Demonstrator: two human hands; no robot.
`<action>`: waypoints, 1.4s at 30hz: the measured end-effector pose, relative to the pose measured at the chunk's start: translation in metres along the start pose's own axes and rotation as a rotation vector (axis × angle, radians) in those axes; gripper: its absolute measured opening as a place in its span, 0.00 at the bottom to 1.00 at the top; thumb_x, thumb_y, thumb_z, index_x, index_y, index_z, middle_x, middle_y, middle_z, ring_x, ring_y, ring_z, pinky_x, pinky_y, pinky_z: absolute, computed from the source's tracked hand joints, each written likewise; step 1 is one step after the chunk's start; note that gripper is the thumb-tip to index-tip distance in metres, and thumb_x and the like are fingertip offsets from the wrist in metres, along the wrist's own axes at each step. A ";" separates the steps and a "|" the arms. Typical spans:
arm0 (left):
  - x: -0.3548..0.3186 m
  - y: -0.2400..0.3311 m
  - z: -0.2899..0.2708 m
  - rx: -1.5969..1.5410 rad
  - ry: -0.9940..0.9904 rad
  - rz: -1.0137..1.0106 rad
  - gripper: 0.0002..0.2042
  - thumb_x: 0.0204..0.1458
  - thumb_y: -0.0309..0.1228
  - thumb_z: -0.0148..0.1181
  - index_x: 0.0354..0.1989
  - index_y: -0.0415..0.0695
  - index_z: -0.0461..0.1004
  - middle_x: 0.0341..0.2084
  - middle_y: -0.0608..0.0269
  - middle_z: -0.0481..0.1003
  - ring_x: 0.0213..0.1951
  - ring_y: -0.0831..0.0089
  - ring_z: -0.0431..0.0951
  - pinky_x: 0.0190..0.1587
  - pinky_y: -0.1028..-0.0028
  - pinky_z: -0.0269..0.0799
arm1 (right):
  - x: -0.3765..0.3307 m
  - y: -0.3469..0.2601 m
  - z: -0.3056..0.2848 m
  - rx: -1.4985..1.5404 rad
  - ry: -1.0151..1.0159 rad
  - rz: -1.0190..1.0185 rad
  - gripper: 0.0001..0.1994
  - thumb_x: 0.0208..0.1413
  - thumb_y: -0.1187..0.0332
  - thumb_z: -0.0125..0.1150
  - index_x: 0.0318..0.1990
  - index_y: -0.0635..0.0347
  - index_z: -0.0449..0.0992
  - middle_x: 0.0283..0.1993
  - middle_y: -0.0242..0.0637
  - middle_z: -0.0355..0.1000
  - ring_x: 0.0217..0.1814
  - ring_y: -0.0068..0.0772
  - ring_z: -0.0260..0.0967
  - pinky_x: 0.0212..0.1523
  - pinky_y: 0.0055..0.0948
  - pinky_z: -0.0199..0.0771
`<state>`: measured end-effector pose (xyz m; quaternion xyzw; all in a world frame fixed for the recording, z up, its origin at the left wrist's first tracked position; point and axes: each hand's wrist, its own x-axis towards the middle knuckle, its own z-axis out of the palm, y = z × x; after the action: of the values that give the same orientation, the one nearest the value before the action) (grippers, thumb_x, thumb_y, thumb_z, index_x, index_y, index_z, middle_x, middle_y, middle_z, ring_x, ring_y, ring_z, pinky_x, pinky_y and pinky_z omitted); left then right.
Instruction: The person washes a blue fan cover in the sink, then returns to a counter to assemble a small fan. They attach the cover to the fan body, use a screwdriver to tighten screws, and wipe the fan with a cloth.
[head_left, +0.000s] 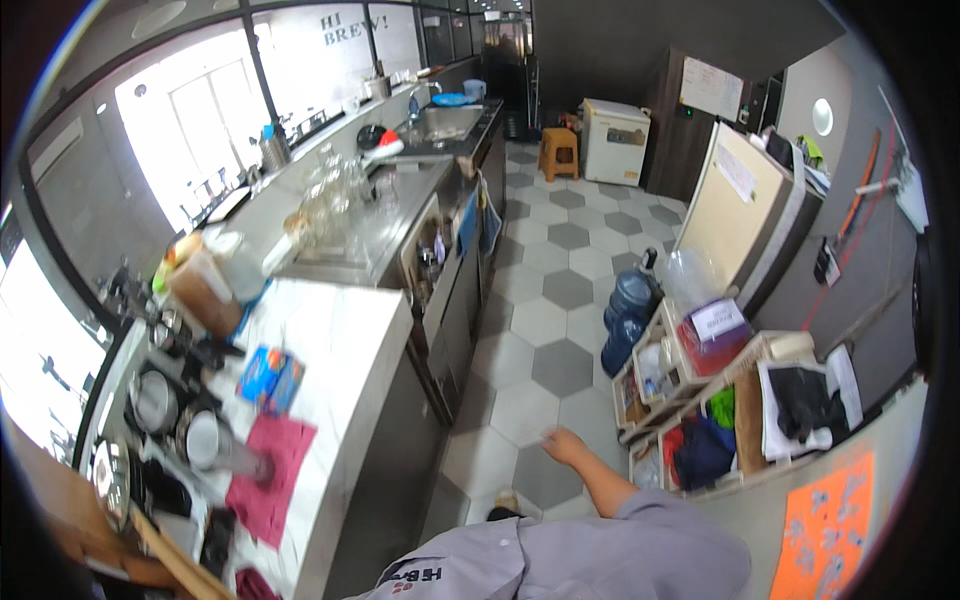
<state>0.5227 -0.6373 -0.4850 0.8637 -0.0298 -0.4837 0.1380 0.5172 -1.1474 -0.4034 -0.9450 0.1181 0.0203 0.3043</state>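
My right hand [566,446] hangs over the tiled floor [520,400], its bare forearm coming out of a grey short sleeve. Its fingers are loosely bent and look slightly apart, with nothing visible in them. It touches nothing; closest to it are the low storage bins [650,425] on the right. Out of the picture is my left hand. Left of me, the white marble-look counter [345,340] carries a blue-and-red packet [270,378], a pink cloth [272,480] and a clear plastic cup [215,445].
Beyond the counter, glass jars [340,195] crowd a steel drainboard [405,205] before a sink [440,123]. Large blue water bottles [630,300] stand right of the aisle near a cream refrigerator [735,205]. An orange stool [559,153] and a white chest freezer [614,143] are at the far end.
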 end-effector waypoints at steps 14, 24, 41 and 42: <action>0.297 0.362 -0.271 0.382 0.158 0.493 0.24 0.55 0.51 0.49 0.22 0.45 0.80 0.25 0.57 0.79 0.34 0.57 0.79 0.43 0.64 0.72 | -0.005 0.278 -0.095 -0.035 -0.443 1.125 0.13 0.48 0.60 0.61 0.37 0.57 0.80 0.35 0.42 0.75 0.38 0.42 0.74 0.40 0.35 0.72; 0.419 0.499 -0.305 0.006 0.171 0.398 0.16 0.56 0.42 0.51 0.34 0.40 0.75 0.35 0.45 0.77 0.40 0.49 0.77 0.41 0.58 0.71 | 0.323 0.412 -0.179 -0.004 -0.446 0.666 0.09 0.50 0.63 0.60 0.33 0.57 0.79 0.25 0.39 0.74 0.28 0.39 0.73 0.33 0.34 0.72; 0.451 1.046 -0.741 -0.726 0.609 1.091 0.03 0.53 0.23 0.58 0.33 0.37 0.73 0.32 0.58 0.77 0.35 0.71 0.77 0.41 0.75 0.71 | 0.993 0.271 -0.465 0.267 -0.164 -0.198 0.17 0.54 0.62 0.62 0.50 0.59 0.74 0.45 0.39 0.76 0.49 0.32 0.71 0.50 0.28 0.68; 0.452 1.055 -0.761 -0.670 0.671 1.130 0.03 0.52 0.22 0.58 0.34 0.37 0.73 0.33 0.57 0.77 0.37 0.69 0.78 0.41 0.74 0.72 | 1.024 0.261 -0.489 0.302 -0.150 -0.111 0.16 0.54 0.61 0.62 0.49 0.57 0.76 0.45 0.37 0.76 0.46 0.29 0.71 0.47 0.28 0.70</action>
<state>1.4907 -1.5744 -0.2010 0.7298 -0.2769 -0.0318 0.6242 1.4343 -1.8521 -0.2670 -0.8894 0.0445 0.0562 0.4516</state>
